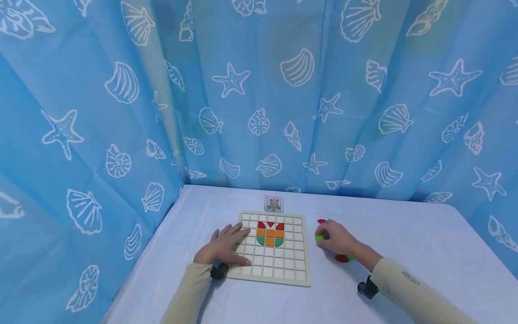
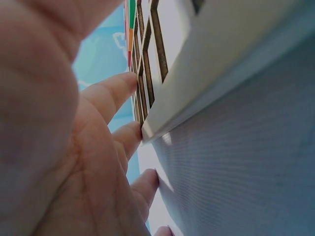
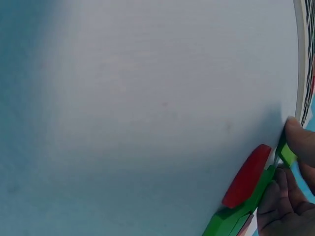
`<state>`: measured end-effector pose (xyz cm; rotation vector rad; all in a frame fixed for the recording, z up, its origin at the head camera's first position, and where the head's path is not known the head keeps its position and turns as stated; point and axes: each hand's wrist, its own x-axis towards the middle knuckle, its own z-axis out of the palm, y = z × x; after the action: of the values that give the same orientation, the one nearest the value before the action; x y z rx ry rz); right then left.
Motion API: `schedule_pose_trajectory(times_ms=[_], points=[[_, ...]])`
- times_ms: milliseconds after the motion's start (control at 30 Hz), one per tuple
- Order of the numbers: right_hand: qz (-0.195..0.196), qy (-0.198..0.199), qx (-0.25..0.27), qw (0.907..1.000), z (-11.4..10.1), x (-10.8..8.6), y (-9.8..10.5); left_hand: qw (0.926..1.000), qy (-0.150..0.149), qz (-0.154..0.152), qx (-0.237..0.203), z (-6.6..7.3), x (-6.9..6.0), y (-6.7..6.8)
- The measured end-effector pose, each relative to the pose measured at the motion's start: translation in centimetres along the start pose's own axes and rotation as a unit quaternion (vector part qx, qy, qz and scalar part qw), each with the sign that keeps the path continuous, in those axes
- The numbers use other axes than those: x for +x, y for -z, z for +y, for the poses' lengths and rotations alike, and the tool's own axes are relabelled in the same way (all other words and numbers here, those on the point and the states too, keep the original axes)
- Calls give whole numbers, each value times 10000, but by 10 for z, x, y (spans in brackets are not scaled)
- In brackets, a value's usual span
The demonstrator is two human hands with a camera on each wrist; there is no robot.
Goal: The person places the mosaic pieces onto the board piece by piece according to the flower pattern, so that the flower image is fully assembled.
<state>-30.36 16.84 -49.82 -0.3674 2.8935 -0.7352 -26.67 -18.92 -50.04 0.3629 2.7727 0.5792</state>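
Observation:
A pale square grid board point(image 1: 279, 282) lies on the table. Red, orange and green pieces form a tulip-like pattern point(image 1: 270, 233) in its upper middle cells. My left hand point(image 1: 222, 246) rests with spread fingers on the board's left side; in the left wrist view some of its fingertips point(image 2: 129, 83) touch the frame and grid. To the right of the board, my right hand point(image 1: 337, 238) pinches a light green piece point(image 1: 319, 238) between thumb and fingers. Beside that hand, in the right wrist view, a red piece point(image 3: 247, 177) lies on green pieces point(image 3: 222, 222).
Behind the board lies a small picture card point(image 1: 274, 204) with a similar pattern. Another red piece point(image 1: 321, 221) shows just beyond my right hand. The white table point(image 1: 413, 243) meets a blue shell-print curtain point(image 1: 259, 94) at the back and left.

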Motion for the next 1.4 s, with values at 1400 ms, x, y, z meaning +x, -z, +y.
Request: schedule_pose_trajectory(times_ms=[1400], points=[[528, 331, 1863, 9805, -79, 3, -45, 10000, -27, -22, 59, 3, -1, 2]])
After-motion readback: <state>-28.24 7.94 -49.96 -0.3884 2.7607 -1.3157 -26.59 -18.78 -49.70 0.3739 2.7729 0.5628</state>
